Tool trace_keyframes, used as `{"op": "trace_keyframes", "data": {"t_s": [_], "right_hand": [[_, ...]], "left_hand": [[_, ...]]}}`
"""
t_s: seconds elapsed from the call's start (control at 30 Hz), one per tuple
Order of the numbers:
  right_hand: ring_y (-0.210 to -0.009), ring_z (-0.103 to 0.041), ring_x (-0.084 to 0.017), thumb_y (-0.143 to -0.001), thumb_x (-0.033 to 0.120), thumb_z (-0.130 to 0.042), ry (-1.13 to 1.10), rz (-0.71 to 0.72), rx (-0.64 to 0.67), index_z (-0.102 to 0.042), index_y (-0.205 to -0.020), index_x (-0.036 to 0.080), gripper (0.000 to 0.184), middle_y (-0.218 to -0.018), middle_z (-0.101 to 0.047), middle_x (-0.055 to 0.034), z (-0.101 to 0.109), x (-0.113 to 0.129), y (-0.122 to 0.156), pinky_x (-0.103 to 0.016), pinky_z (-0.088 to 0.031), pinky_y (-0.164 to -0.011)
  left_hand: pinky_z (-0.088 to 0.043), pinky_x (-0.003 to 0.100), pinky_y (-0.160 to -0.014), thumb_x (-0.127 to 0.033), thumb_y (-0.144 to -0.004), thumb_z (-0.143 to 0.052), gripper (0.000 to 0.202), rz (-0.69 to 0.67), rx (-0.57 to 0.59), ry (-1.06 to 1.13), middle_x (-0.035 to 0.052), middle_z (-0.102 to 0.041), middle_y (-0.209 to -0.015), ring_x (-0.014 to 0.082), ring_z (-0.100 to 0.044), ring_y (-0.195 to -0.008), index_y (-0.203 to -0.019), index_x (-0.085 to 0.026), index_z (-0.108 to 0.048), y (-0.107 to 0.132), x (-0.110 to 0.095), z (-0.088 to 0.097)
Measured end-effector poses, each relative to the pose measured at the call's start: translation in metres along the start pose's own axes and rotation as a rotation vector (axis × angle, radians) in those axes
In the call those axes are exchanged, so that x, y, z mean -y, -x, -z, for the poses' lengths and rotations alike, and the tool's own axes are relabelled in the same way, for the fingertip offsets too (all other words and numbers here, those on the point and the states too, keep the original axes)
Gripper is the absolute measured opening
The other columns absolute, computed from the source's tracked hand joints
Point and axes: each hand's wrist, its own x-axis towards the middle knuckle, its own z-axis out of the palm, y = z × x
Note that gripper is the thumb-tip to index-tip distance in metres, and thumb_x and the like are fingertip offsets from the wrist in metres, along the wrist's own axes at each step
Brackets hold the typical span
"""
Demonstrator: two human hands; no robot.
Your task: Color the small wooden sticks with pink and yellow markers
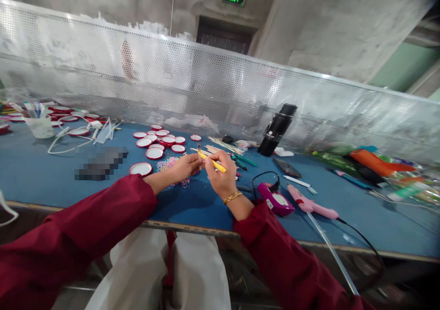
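Observation:
My right hand (222,172) is closed around a slim yellow-handled tool (217,164), its narrow flat tip pointing away from me; blur hides what kind it is. Close beside it, my left hand (189,167) has its fingertips pinched together near the tool's front end. Anything in that pinch is too small to make out. Small colourful loops (167,163) lie in a heap behind and under my left hand. Beyond them are several round white lids with red rims (155,153). Thin wooden sticks (225,145) and green-handled pliers (245,159) lie behind my right hand.
On the blue table (185,209), a purple box (277,201) and pink glue gun (309,203) with a cord sit to the right. A black bottle (277,131) stands behind. Leftward are a pixelated dark object (101,164) and a white cup of pens (39,125). A perforated metal panel (213,85) runs along the back.

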Motion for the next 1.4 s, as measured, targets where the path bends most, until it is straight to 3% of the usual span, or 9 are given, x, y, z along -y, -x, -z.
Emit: {"op": "trace_keyframes", "data": {"t_s": [1.4], "right_hand": [[-0.073,-0.058,-0.017,-0.083,0.025,-0.055,-0.009,-0.017,-0.023,-0.056,-0.077,0.021,0.007,-0.075,-0.064,-0.002,0.0,-0.003,-0.001,-0.031,-0.045,-0.067]], "left_hand": [[-0.026,0.022,-0.047,-0.049,-0.087,-0.046,0.036,-0.028,0.038,-0.023,-0.0039,-0.042,-0.058,0.0069,-0.035,-0.049,-0.072,-0.017,-0.044,-0.002,0.01,0.003]]}}
